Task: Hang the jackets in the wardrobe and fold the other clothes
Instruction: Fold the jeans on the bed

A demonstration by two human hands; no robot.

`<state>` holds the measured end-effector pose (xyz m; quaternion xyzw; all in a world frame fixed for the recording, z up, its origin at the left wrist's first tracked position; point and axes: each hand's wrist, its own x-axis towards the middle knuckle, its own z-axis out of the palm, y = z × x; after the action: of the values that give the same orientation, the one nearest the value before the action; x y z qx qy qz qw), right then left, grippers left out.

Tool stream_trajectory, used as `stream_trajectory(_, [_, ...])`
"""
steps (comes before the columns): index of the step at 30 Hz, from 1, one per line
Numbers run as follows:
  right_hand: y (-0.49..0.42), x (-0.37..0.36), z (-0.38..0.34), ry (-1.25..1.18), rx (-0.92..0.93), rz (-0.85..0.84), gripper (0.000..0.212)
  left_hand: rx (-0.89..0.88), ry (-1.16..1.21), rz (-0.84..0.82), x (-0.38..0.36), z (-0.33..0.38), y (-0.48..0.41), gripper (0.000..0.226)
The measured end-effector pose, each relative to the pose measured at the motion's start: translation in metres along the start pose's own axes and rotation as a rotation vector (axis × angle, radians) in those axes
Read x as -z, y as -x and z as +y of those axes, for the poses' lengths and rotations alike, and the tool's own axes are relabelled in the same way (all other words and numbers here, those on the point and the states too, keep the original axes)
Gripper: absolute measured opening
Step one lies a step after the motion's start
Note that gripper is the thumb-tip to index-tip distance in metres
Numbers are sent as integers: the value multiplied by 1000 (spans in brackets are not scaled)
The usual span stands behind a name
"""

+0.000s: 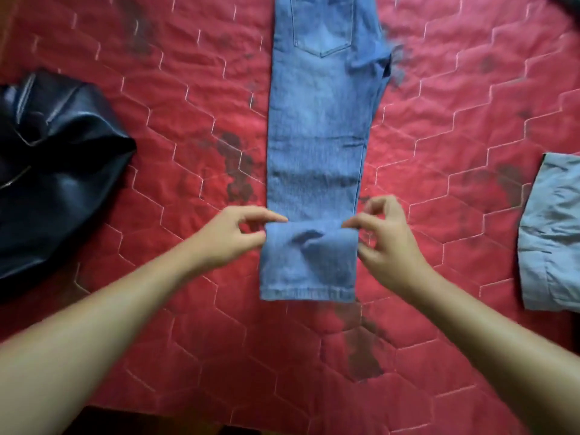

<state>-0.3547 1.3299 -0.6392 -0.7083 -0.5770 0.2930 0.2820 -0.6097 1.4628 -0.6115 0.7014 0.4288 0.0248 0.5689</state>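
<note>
Pinching the jeans (317, 136) at both ends of the fold.
Left hand (232, 238) and right hand (387, 246) each nip it, thumb to forefinger, other fingers lifted.

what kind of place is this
Probably a bedroom: the clothes lie on what looks like a bed with a red quilted bedspread. On it the jeans are spread for folding, a black leather jacket to their left, a folded pale blue garment to their right.
</note>
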Motion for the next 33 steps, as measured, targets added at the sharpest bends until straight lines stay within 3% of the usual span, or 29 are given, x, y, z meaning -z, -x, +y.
stream_trajectory(3, [-89, 8, 18, -195, -217, -92, 19, 77, 159, 59, 30, 4, -72, 16])
stream_trajectory(6, [-128, -6, 36, -644, -586, -207, 29, 345, 553, 67, 18, -24, -120, 16])
stream_trajectory(8, [-115, -21, 46, -688, -699, -290, 32, 481, 628, 50, -5, -44, -121, 11])
stream_trajectory(11, [-87, -39, 61, -540, -680, -313, 38, 505, 580, 50, -40, -67, -101, 17])
stream_trajectory(15, [-69, -47, 61, -567, -647, -206, 24, 384, 448, 130, -54, -81, -83, 31])
stream_trajectory(19, [-53, -43, 52, -456, -602, -181, 6, 332, 433, 134, -58, -69, -66, 24])
stream_trajectory(22, [-19, -53, 54, -429, -718, -258, 10, 371, 371, 60, -77, -71, -36, 23])
stream_trajectory(26, [63, -88, 58, -516, -958, -382, 36, 432, 265, -54, -114, -106, 21, 25])
stream_trajectory(29, [114, -103, 51, -455, -977, -400, 29, 466, 279, -90, -138, -124, 61, 25])
stream_trajectory(33, [121, -103, 35, -203, -800, -305, 18, 422, 153, 137, -146, -119, 75, 38])
